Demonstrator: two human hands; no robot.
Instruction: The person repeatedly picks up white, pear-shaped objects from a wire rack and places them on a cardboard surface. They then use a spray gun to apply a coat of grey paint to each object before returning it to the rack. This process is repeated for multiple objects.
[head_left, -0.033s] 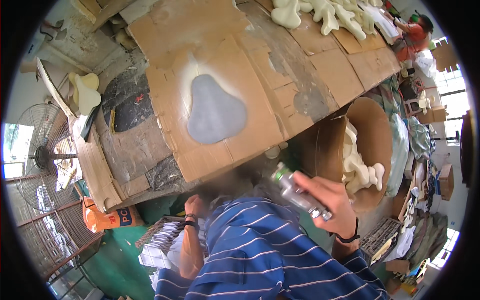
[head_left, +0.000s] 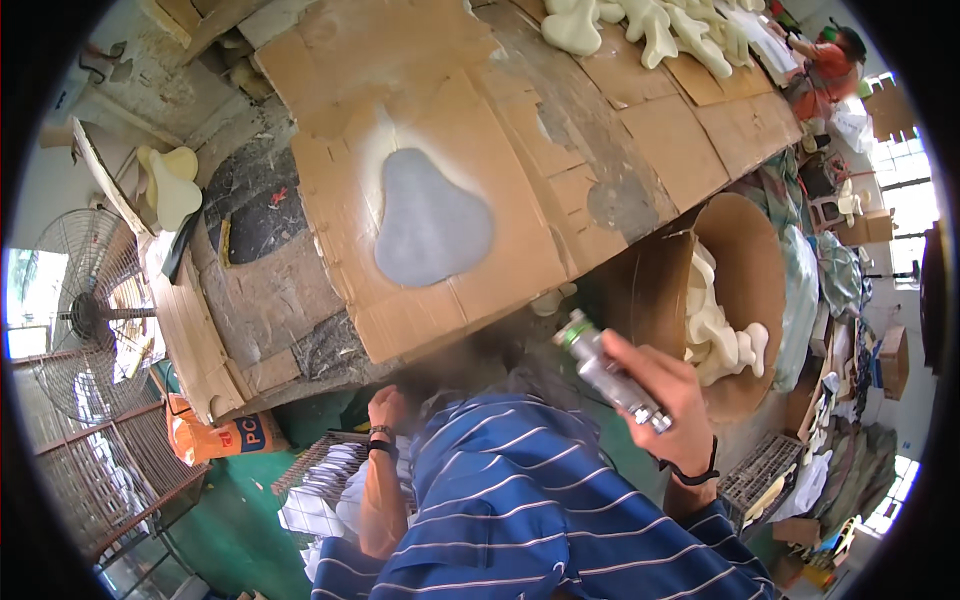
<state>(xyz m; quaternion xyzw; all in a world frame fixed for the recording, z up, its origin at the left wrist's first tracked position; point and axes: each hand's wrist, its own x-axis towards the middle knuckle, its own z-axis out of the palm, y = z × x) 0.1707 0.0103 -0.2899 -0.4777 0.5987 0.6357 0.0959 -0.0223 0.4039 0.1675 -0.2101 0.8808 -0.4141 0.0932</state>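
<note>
A metal spray gun (head_left: pixel 610 370) with a green ring near its front end is in the grip of my right hand (head_left: pixel 675 395). It is off the front edge of the table, apart from the work surface. On a cardboard sheet (head_left: pixel 480 110) lies a flat grey pad (head_left: pixel 432 225), shaped like a rounded triangle, with a pale whitish haze on the cardboard around it. My left hand (head_left: pixel 387 408) hangs low by the table's front edge, its fingers curled in; I make out nothing in them.
To the right stands a round cardboard drum (head_left: pixel 735 225) holding cream foam pieces (head_left: pixel 715 335). More foam pieces (head_left: pixel 650 30) lie at the table's far right. A fan (head_left: pixel 85 310) and an orange sack (head_left: pixel 205 435) are at left. A person (head_left: pixel 830 75) works at far right.
The spray gun and my right hand have shifted slightly to the right, with the gun's front end a little higher. My left hand and the grey pad stay in place.
</note>
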